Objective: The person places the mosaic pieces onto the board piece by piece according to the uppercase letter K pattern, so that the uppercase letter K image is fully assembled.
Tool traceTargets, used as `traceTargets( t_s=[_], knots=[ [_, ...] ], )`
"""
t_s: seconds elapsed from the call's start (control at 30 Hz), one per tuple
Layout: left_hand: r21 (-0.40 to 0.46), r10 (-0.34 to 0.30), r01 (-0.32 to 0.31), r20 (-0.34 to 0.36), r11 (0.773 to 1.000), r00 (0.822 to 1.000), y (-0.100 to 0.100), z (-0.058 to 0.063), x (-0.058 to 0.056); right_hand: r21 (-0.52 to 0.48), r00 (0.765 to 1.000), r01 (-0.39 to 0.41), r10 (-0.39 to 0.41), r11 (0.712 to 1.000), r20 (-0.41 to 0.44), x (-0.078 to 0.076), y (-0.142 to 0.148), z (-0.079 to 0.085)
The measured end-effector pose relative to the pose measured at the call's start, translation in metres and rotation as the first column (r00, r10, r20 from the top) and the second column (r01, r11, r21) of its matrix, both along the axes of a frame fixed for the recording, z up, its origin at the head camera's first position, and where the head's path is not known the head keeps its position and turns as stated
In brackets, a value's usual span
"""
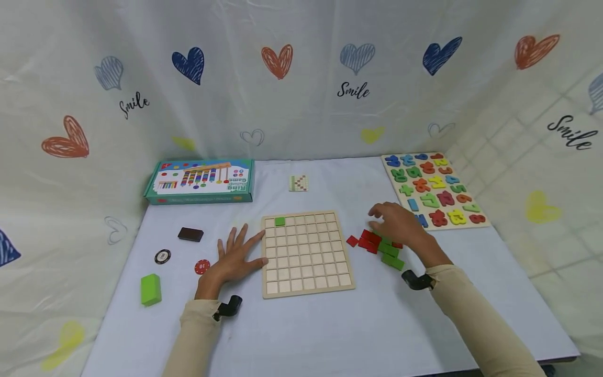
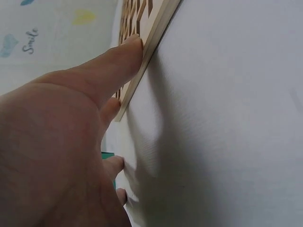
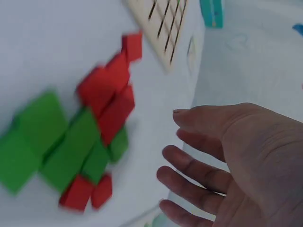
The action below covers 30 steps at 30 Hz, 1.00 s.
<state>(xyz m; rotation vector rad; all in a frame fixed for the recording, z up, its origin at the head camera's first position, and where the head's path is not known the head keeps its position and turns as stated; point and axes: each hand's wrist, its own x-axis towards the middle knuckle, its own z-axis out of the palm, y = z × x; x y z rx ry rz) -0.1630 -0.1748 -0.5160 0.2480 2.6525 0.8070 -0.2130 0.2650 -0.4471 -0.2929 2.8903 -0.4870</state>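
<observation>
A wooden grid board [image 1: 308, 257] lies flat on the white table, with one green square tile [image 1: 280, 221] in its top row. Spread fingers of my left hand [image 1: 233, 264] rest at the board's left side; the thumb and index fingertips touch its rim in the left wrist view. To the right of the board is a loose pile of red tiles [image 3: 116, 113] and green tiles [image 3: 71, 146]. Over this pile hovers my right hand [image 1: 398, 222], fingers loosely bent and nothing between them. One red tile [image 1: 352, 241] sits at the pile's left end, nearest the board.
Behind the board is a small pattern card [image 1: 299, 183]. A boxed game [image 1: 200, 183] stands back left, a number puzzle board [image 1: 435, 191] back right. On the left are a black block [image 1: 190, 234], a black chip [image 1: 162, 256], a red chip [image 1: 202, 267] and a green block [image 1: 151, 289].
</observation>
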Motion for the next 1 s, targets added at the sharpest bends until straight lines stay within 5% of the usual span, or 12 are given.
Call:
traceTargets(
  t_s=[0.27, 0.7, 1.0],
  knots=[
    [0.025, 0.002, -0.002, -0.010, 1.000, 1.000, 0.001, -0.003, 0.002, 0.017, 0.988, 0.026, -0.028, 1.000, 0.153, 0.000, 0.039, -0.014],
    [0.104, 0.006, -0.001, -0.045, 0.995, 0.999, -0.001, -0.004, 0.005, -0.039, 0.982, 0.063, -0.055, 0.997, 0.180, -0.010, 0.029, -0.022],
    [0.076, 0.008, -0.006, -0.020, 0.997, 1.000, -0.002, -0.002, 0.003, -0.034, 0.989, 0.046, -0.041, 0.998, 0.143, -0.011, 0.023, -0.022]
  ],
)
